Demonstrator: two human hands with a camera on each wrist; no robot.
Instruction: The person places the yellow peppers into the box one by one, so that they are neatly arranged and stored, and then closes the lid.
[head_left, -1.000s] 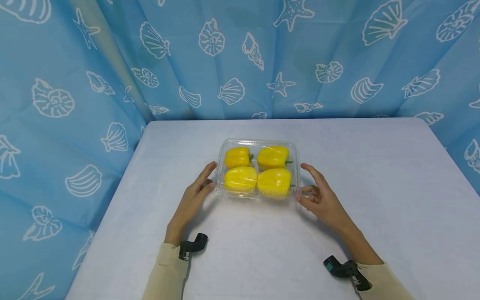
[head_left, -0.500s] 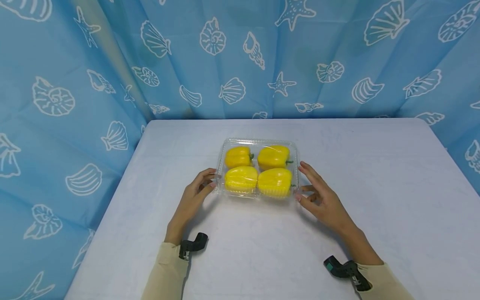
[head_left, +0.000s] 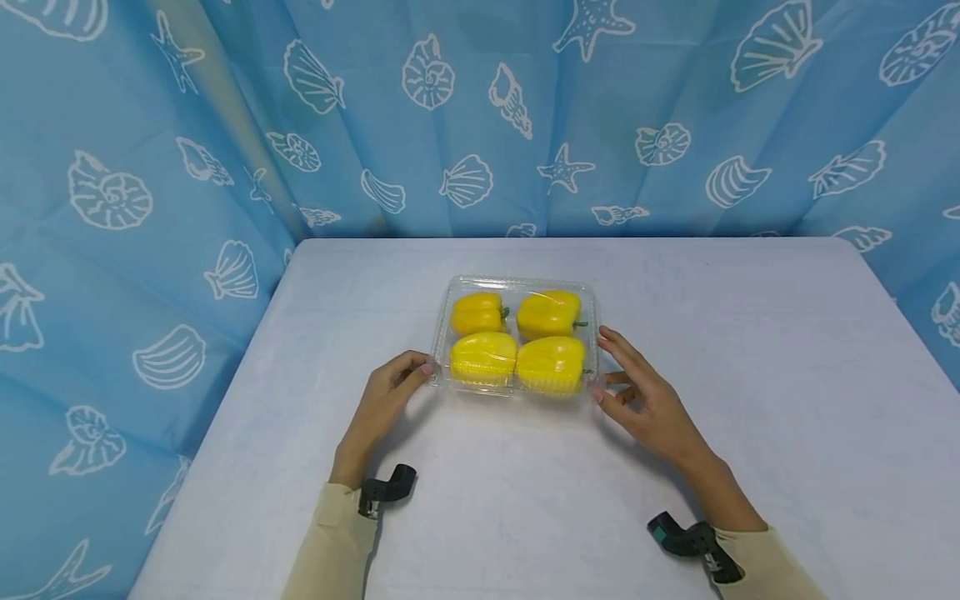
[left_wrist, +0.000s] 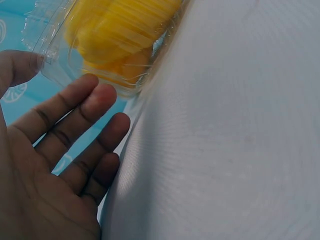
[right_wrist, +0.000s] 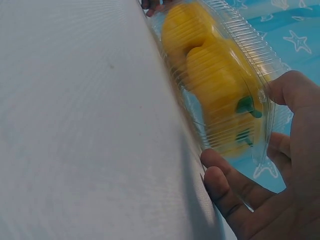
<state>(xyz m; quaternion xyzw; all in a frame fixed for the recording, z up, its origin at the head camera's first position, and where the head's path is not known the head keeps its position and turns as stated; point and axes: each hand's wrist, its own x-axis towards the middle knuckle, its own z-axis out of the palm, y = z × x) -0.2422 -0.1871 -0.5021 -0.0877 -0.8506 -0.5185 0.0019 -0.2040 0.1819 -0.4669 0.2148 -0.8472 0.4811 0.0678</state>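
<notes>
A clear plastic clamshell container (head_left: 517, 392) lies on the table between the hands. Inside it are several yellow bell peppers (head_left: 550, 364) with green stems. My left hand (head_left: 382, 402) pinches the near left corner of the container's rim. In the left wrist view its thumb is at the rim, and the other fingers lie below, near the container's side. My right hand (head_left: 652, 415) is at the right end. Its thumb touches the rim (right_wrist: 267, 100) in the right wrist view, and its index finger stretches along that side in the head view.
A white cloth covers the table (head_left: 750, 350). Blue curtains (head_left: 480, 108) printed with white seashells and starfish hang behind and at the sides. Each wrist wears a small black camera (head_left: 390, 487) over a beige sleeve (head_left: 330, 542).
My left index finger has come down from a raised, straighter pose toward the thumb at the corner. My right index finger has shifted slightly in toward the container, which stays where it was.
</notes>
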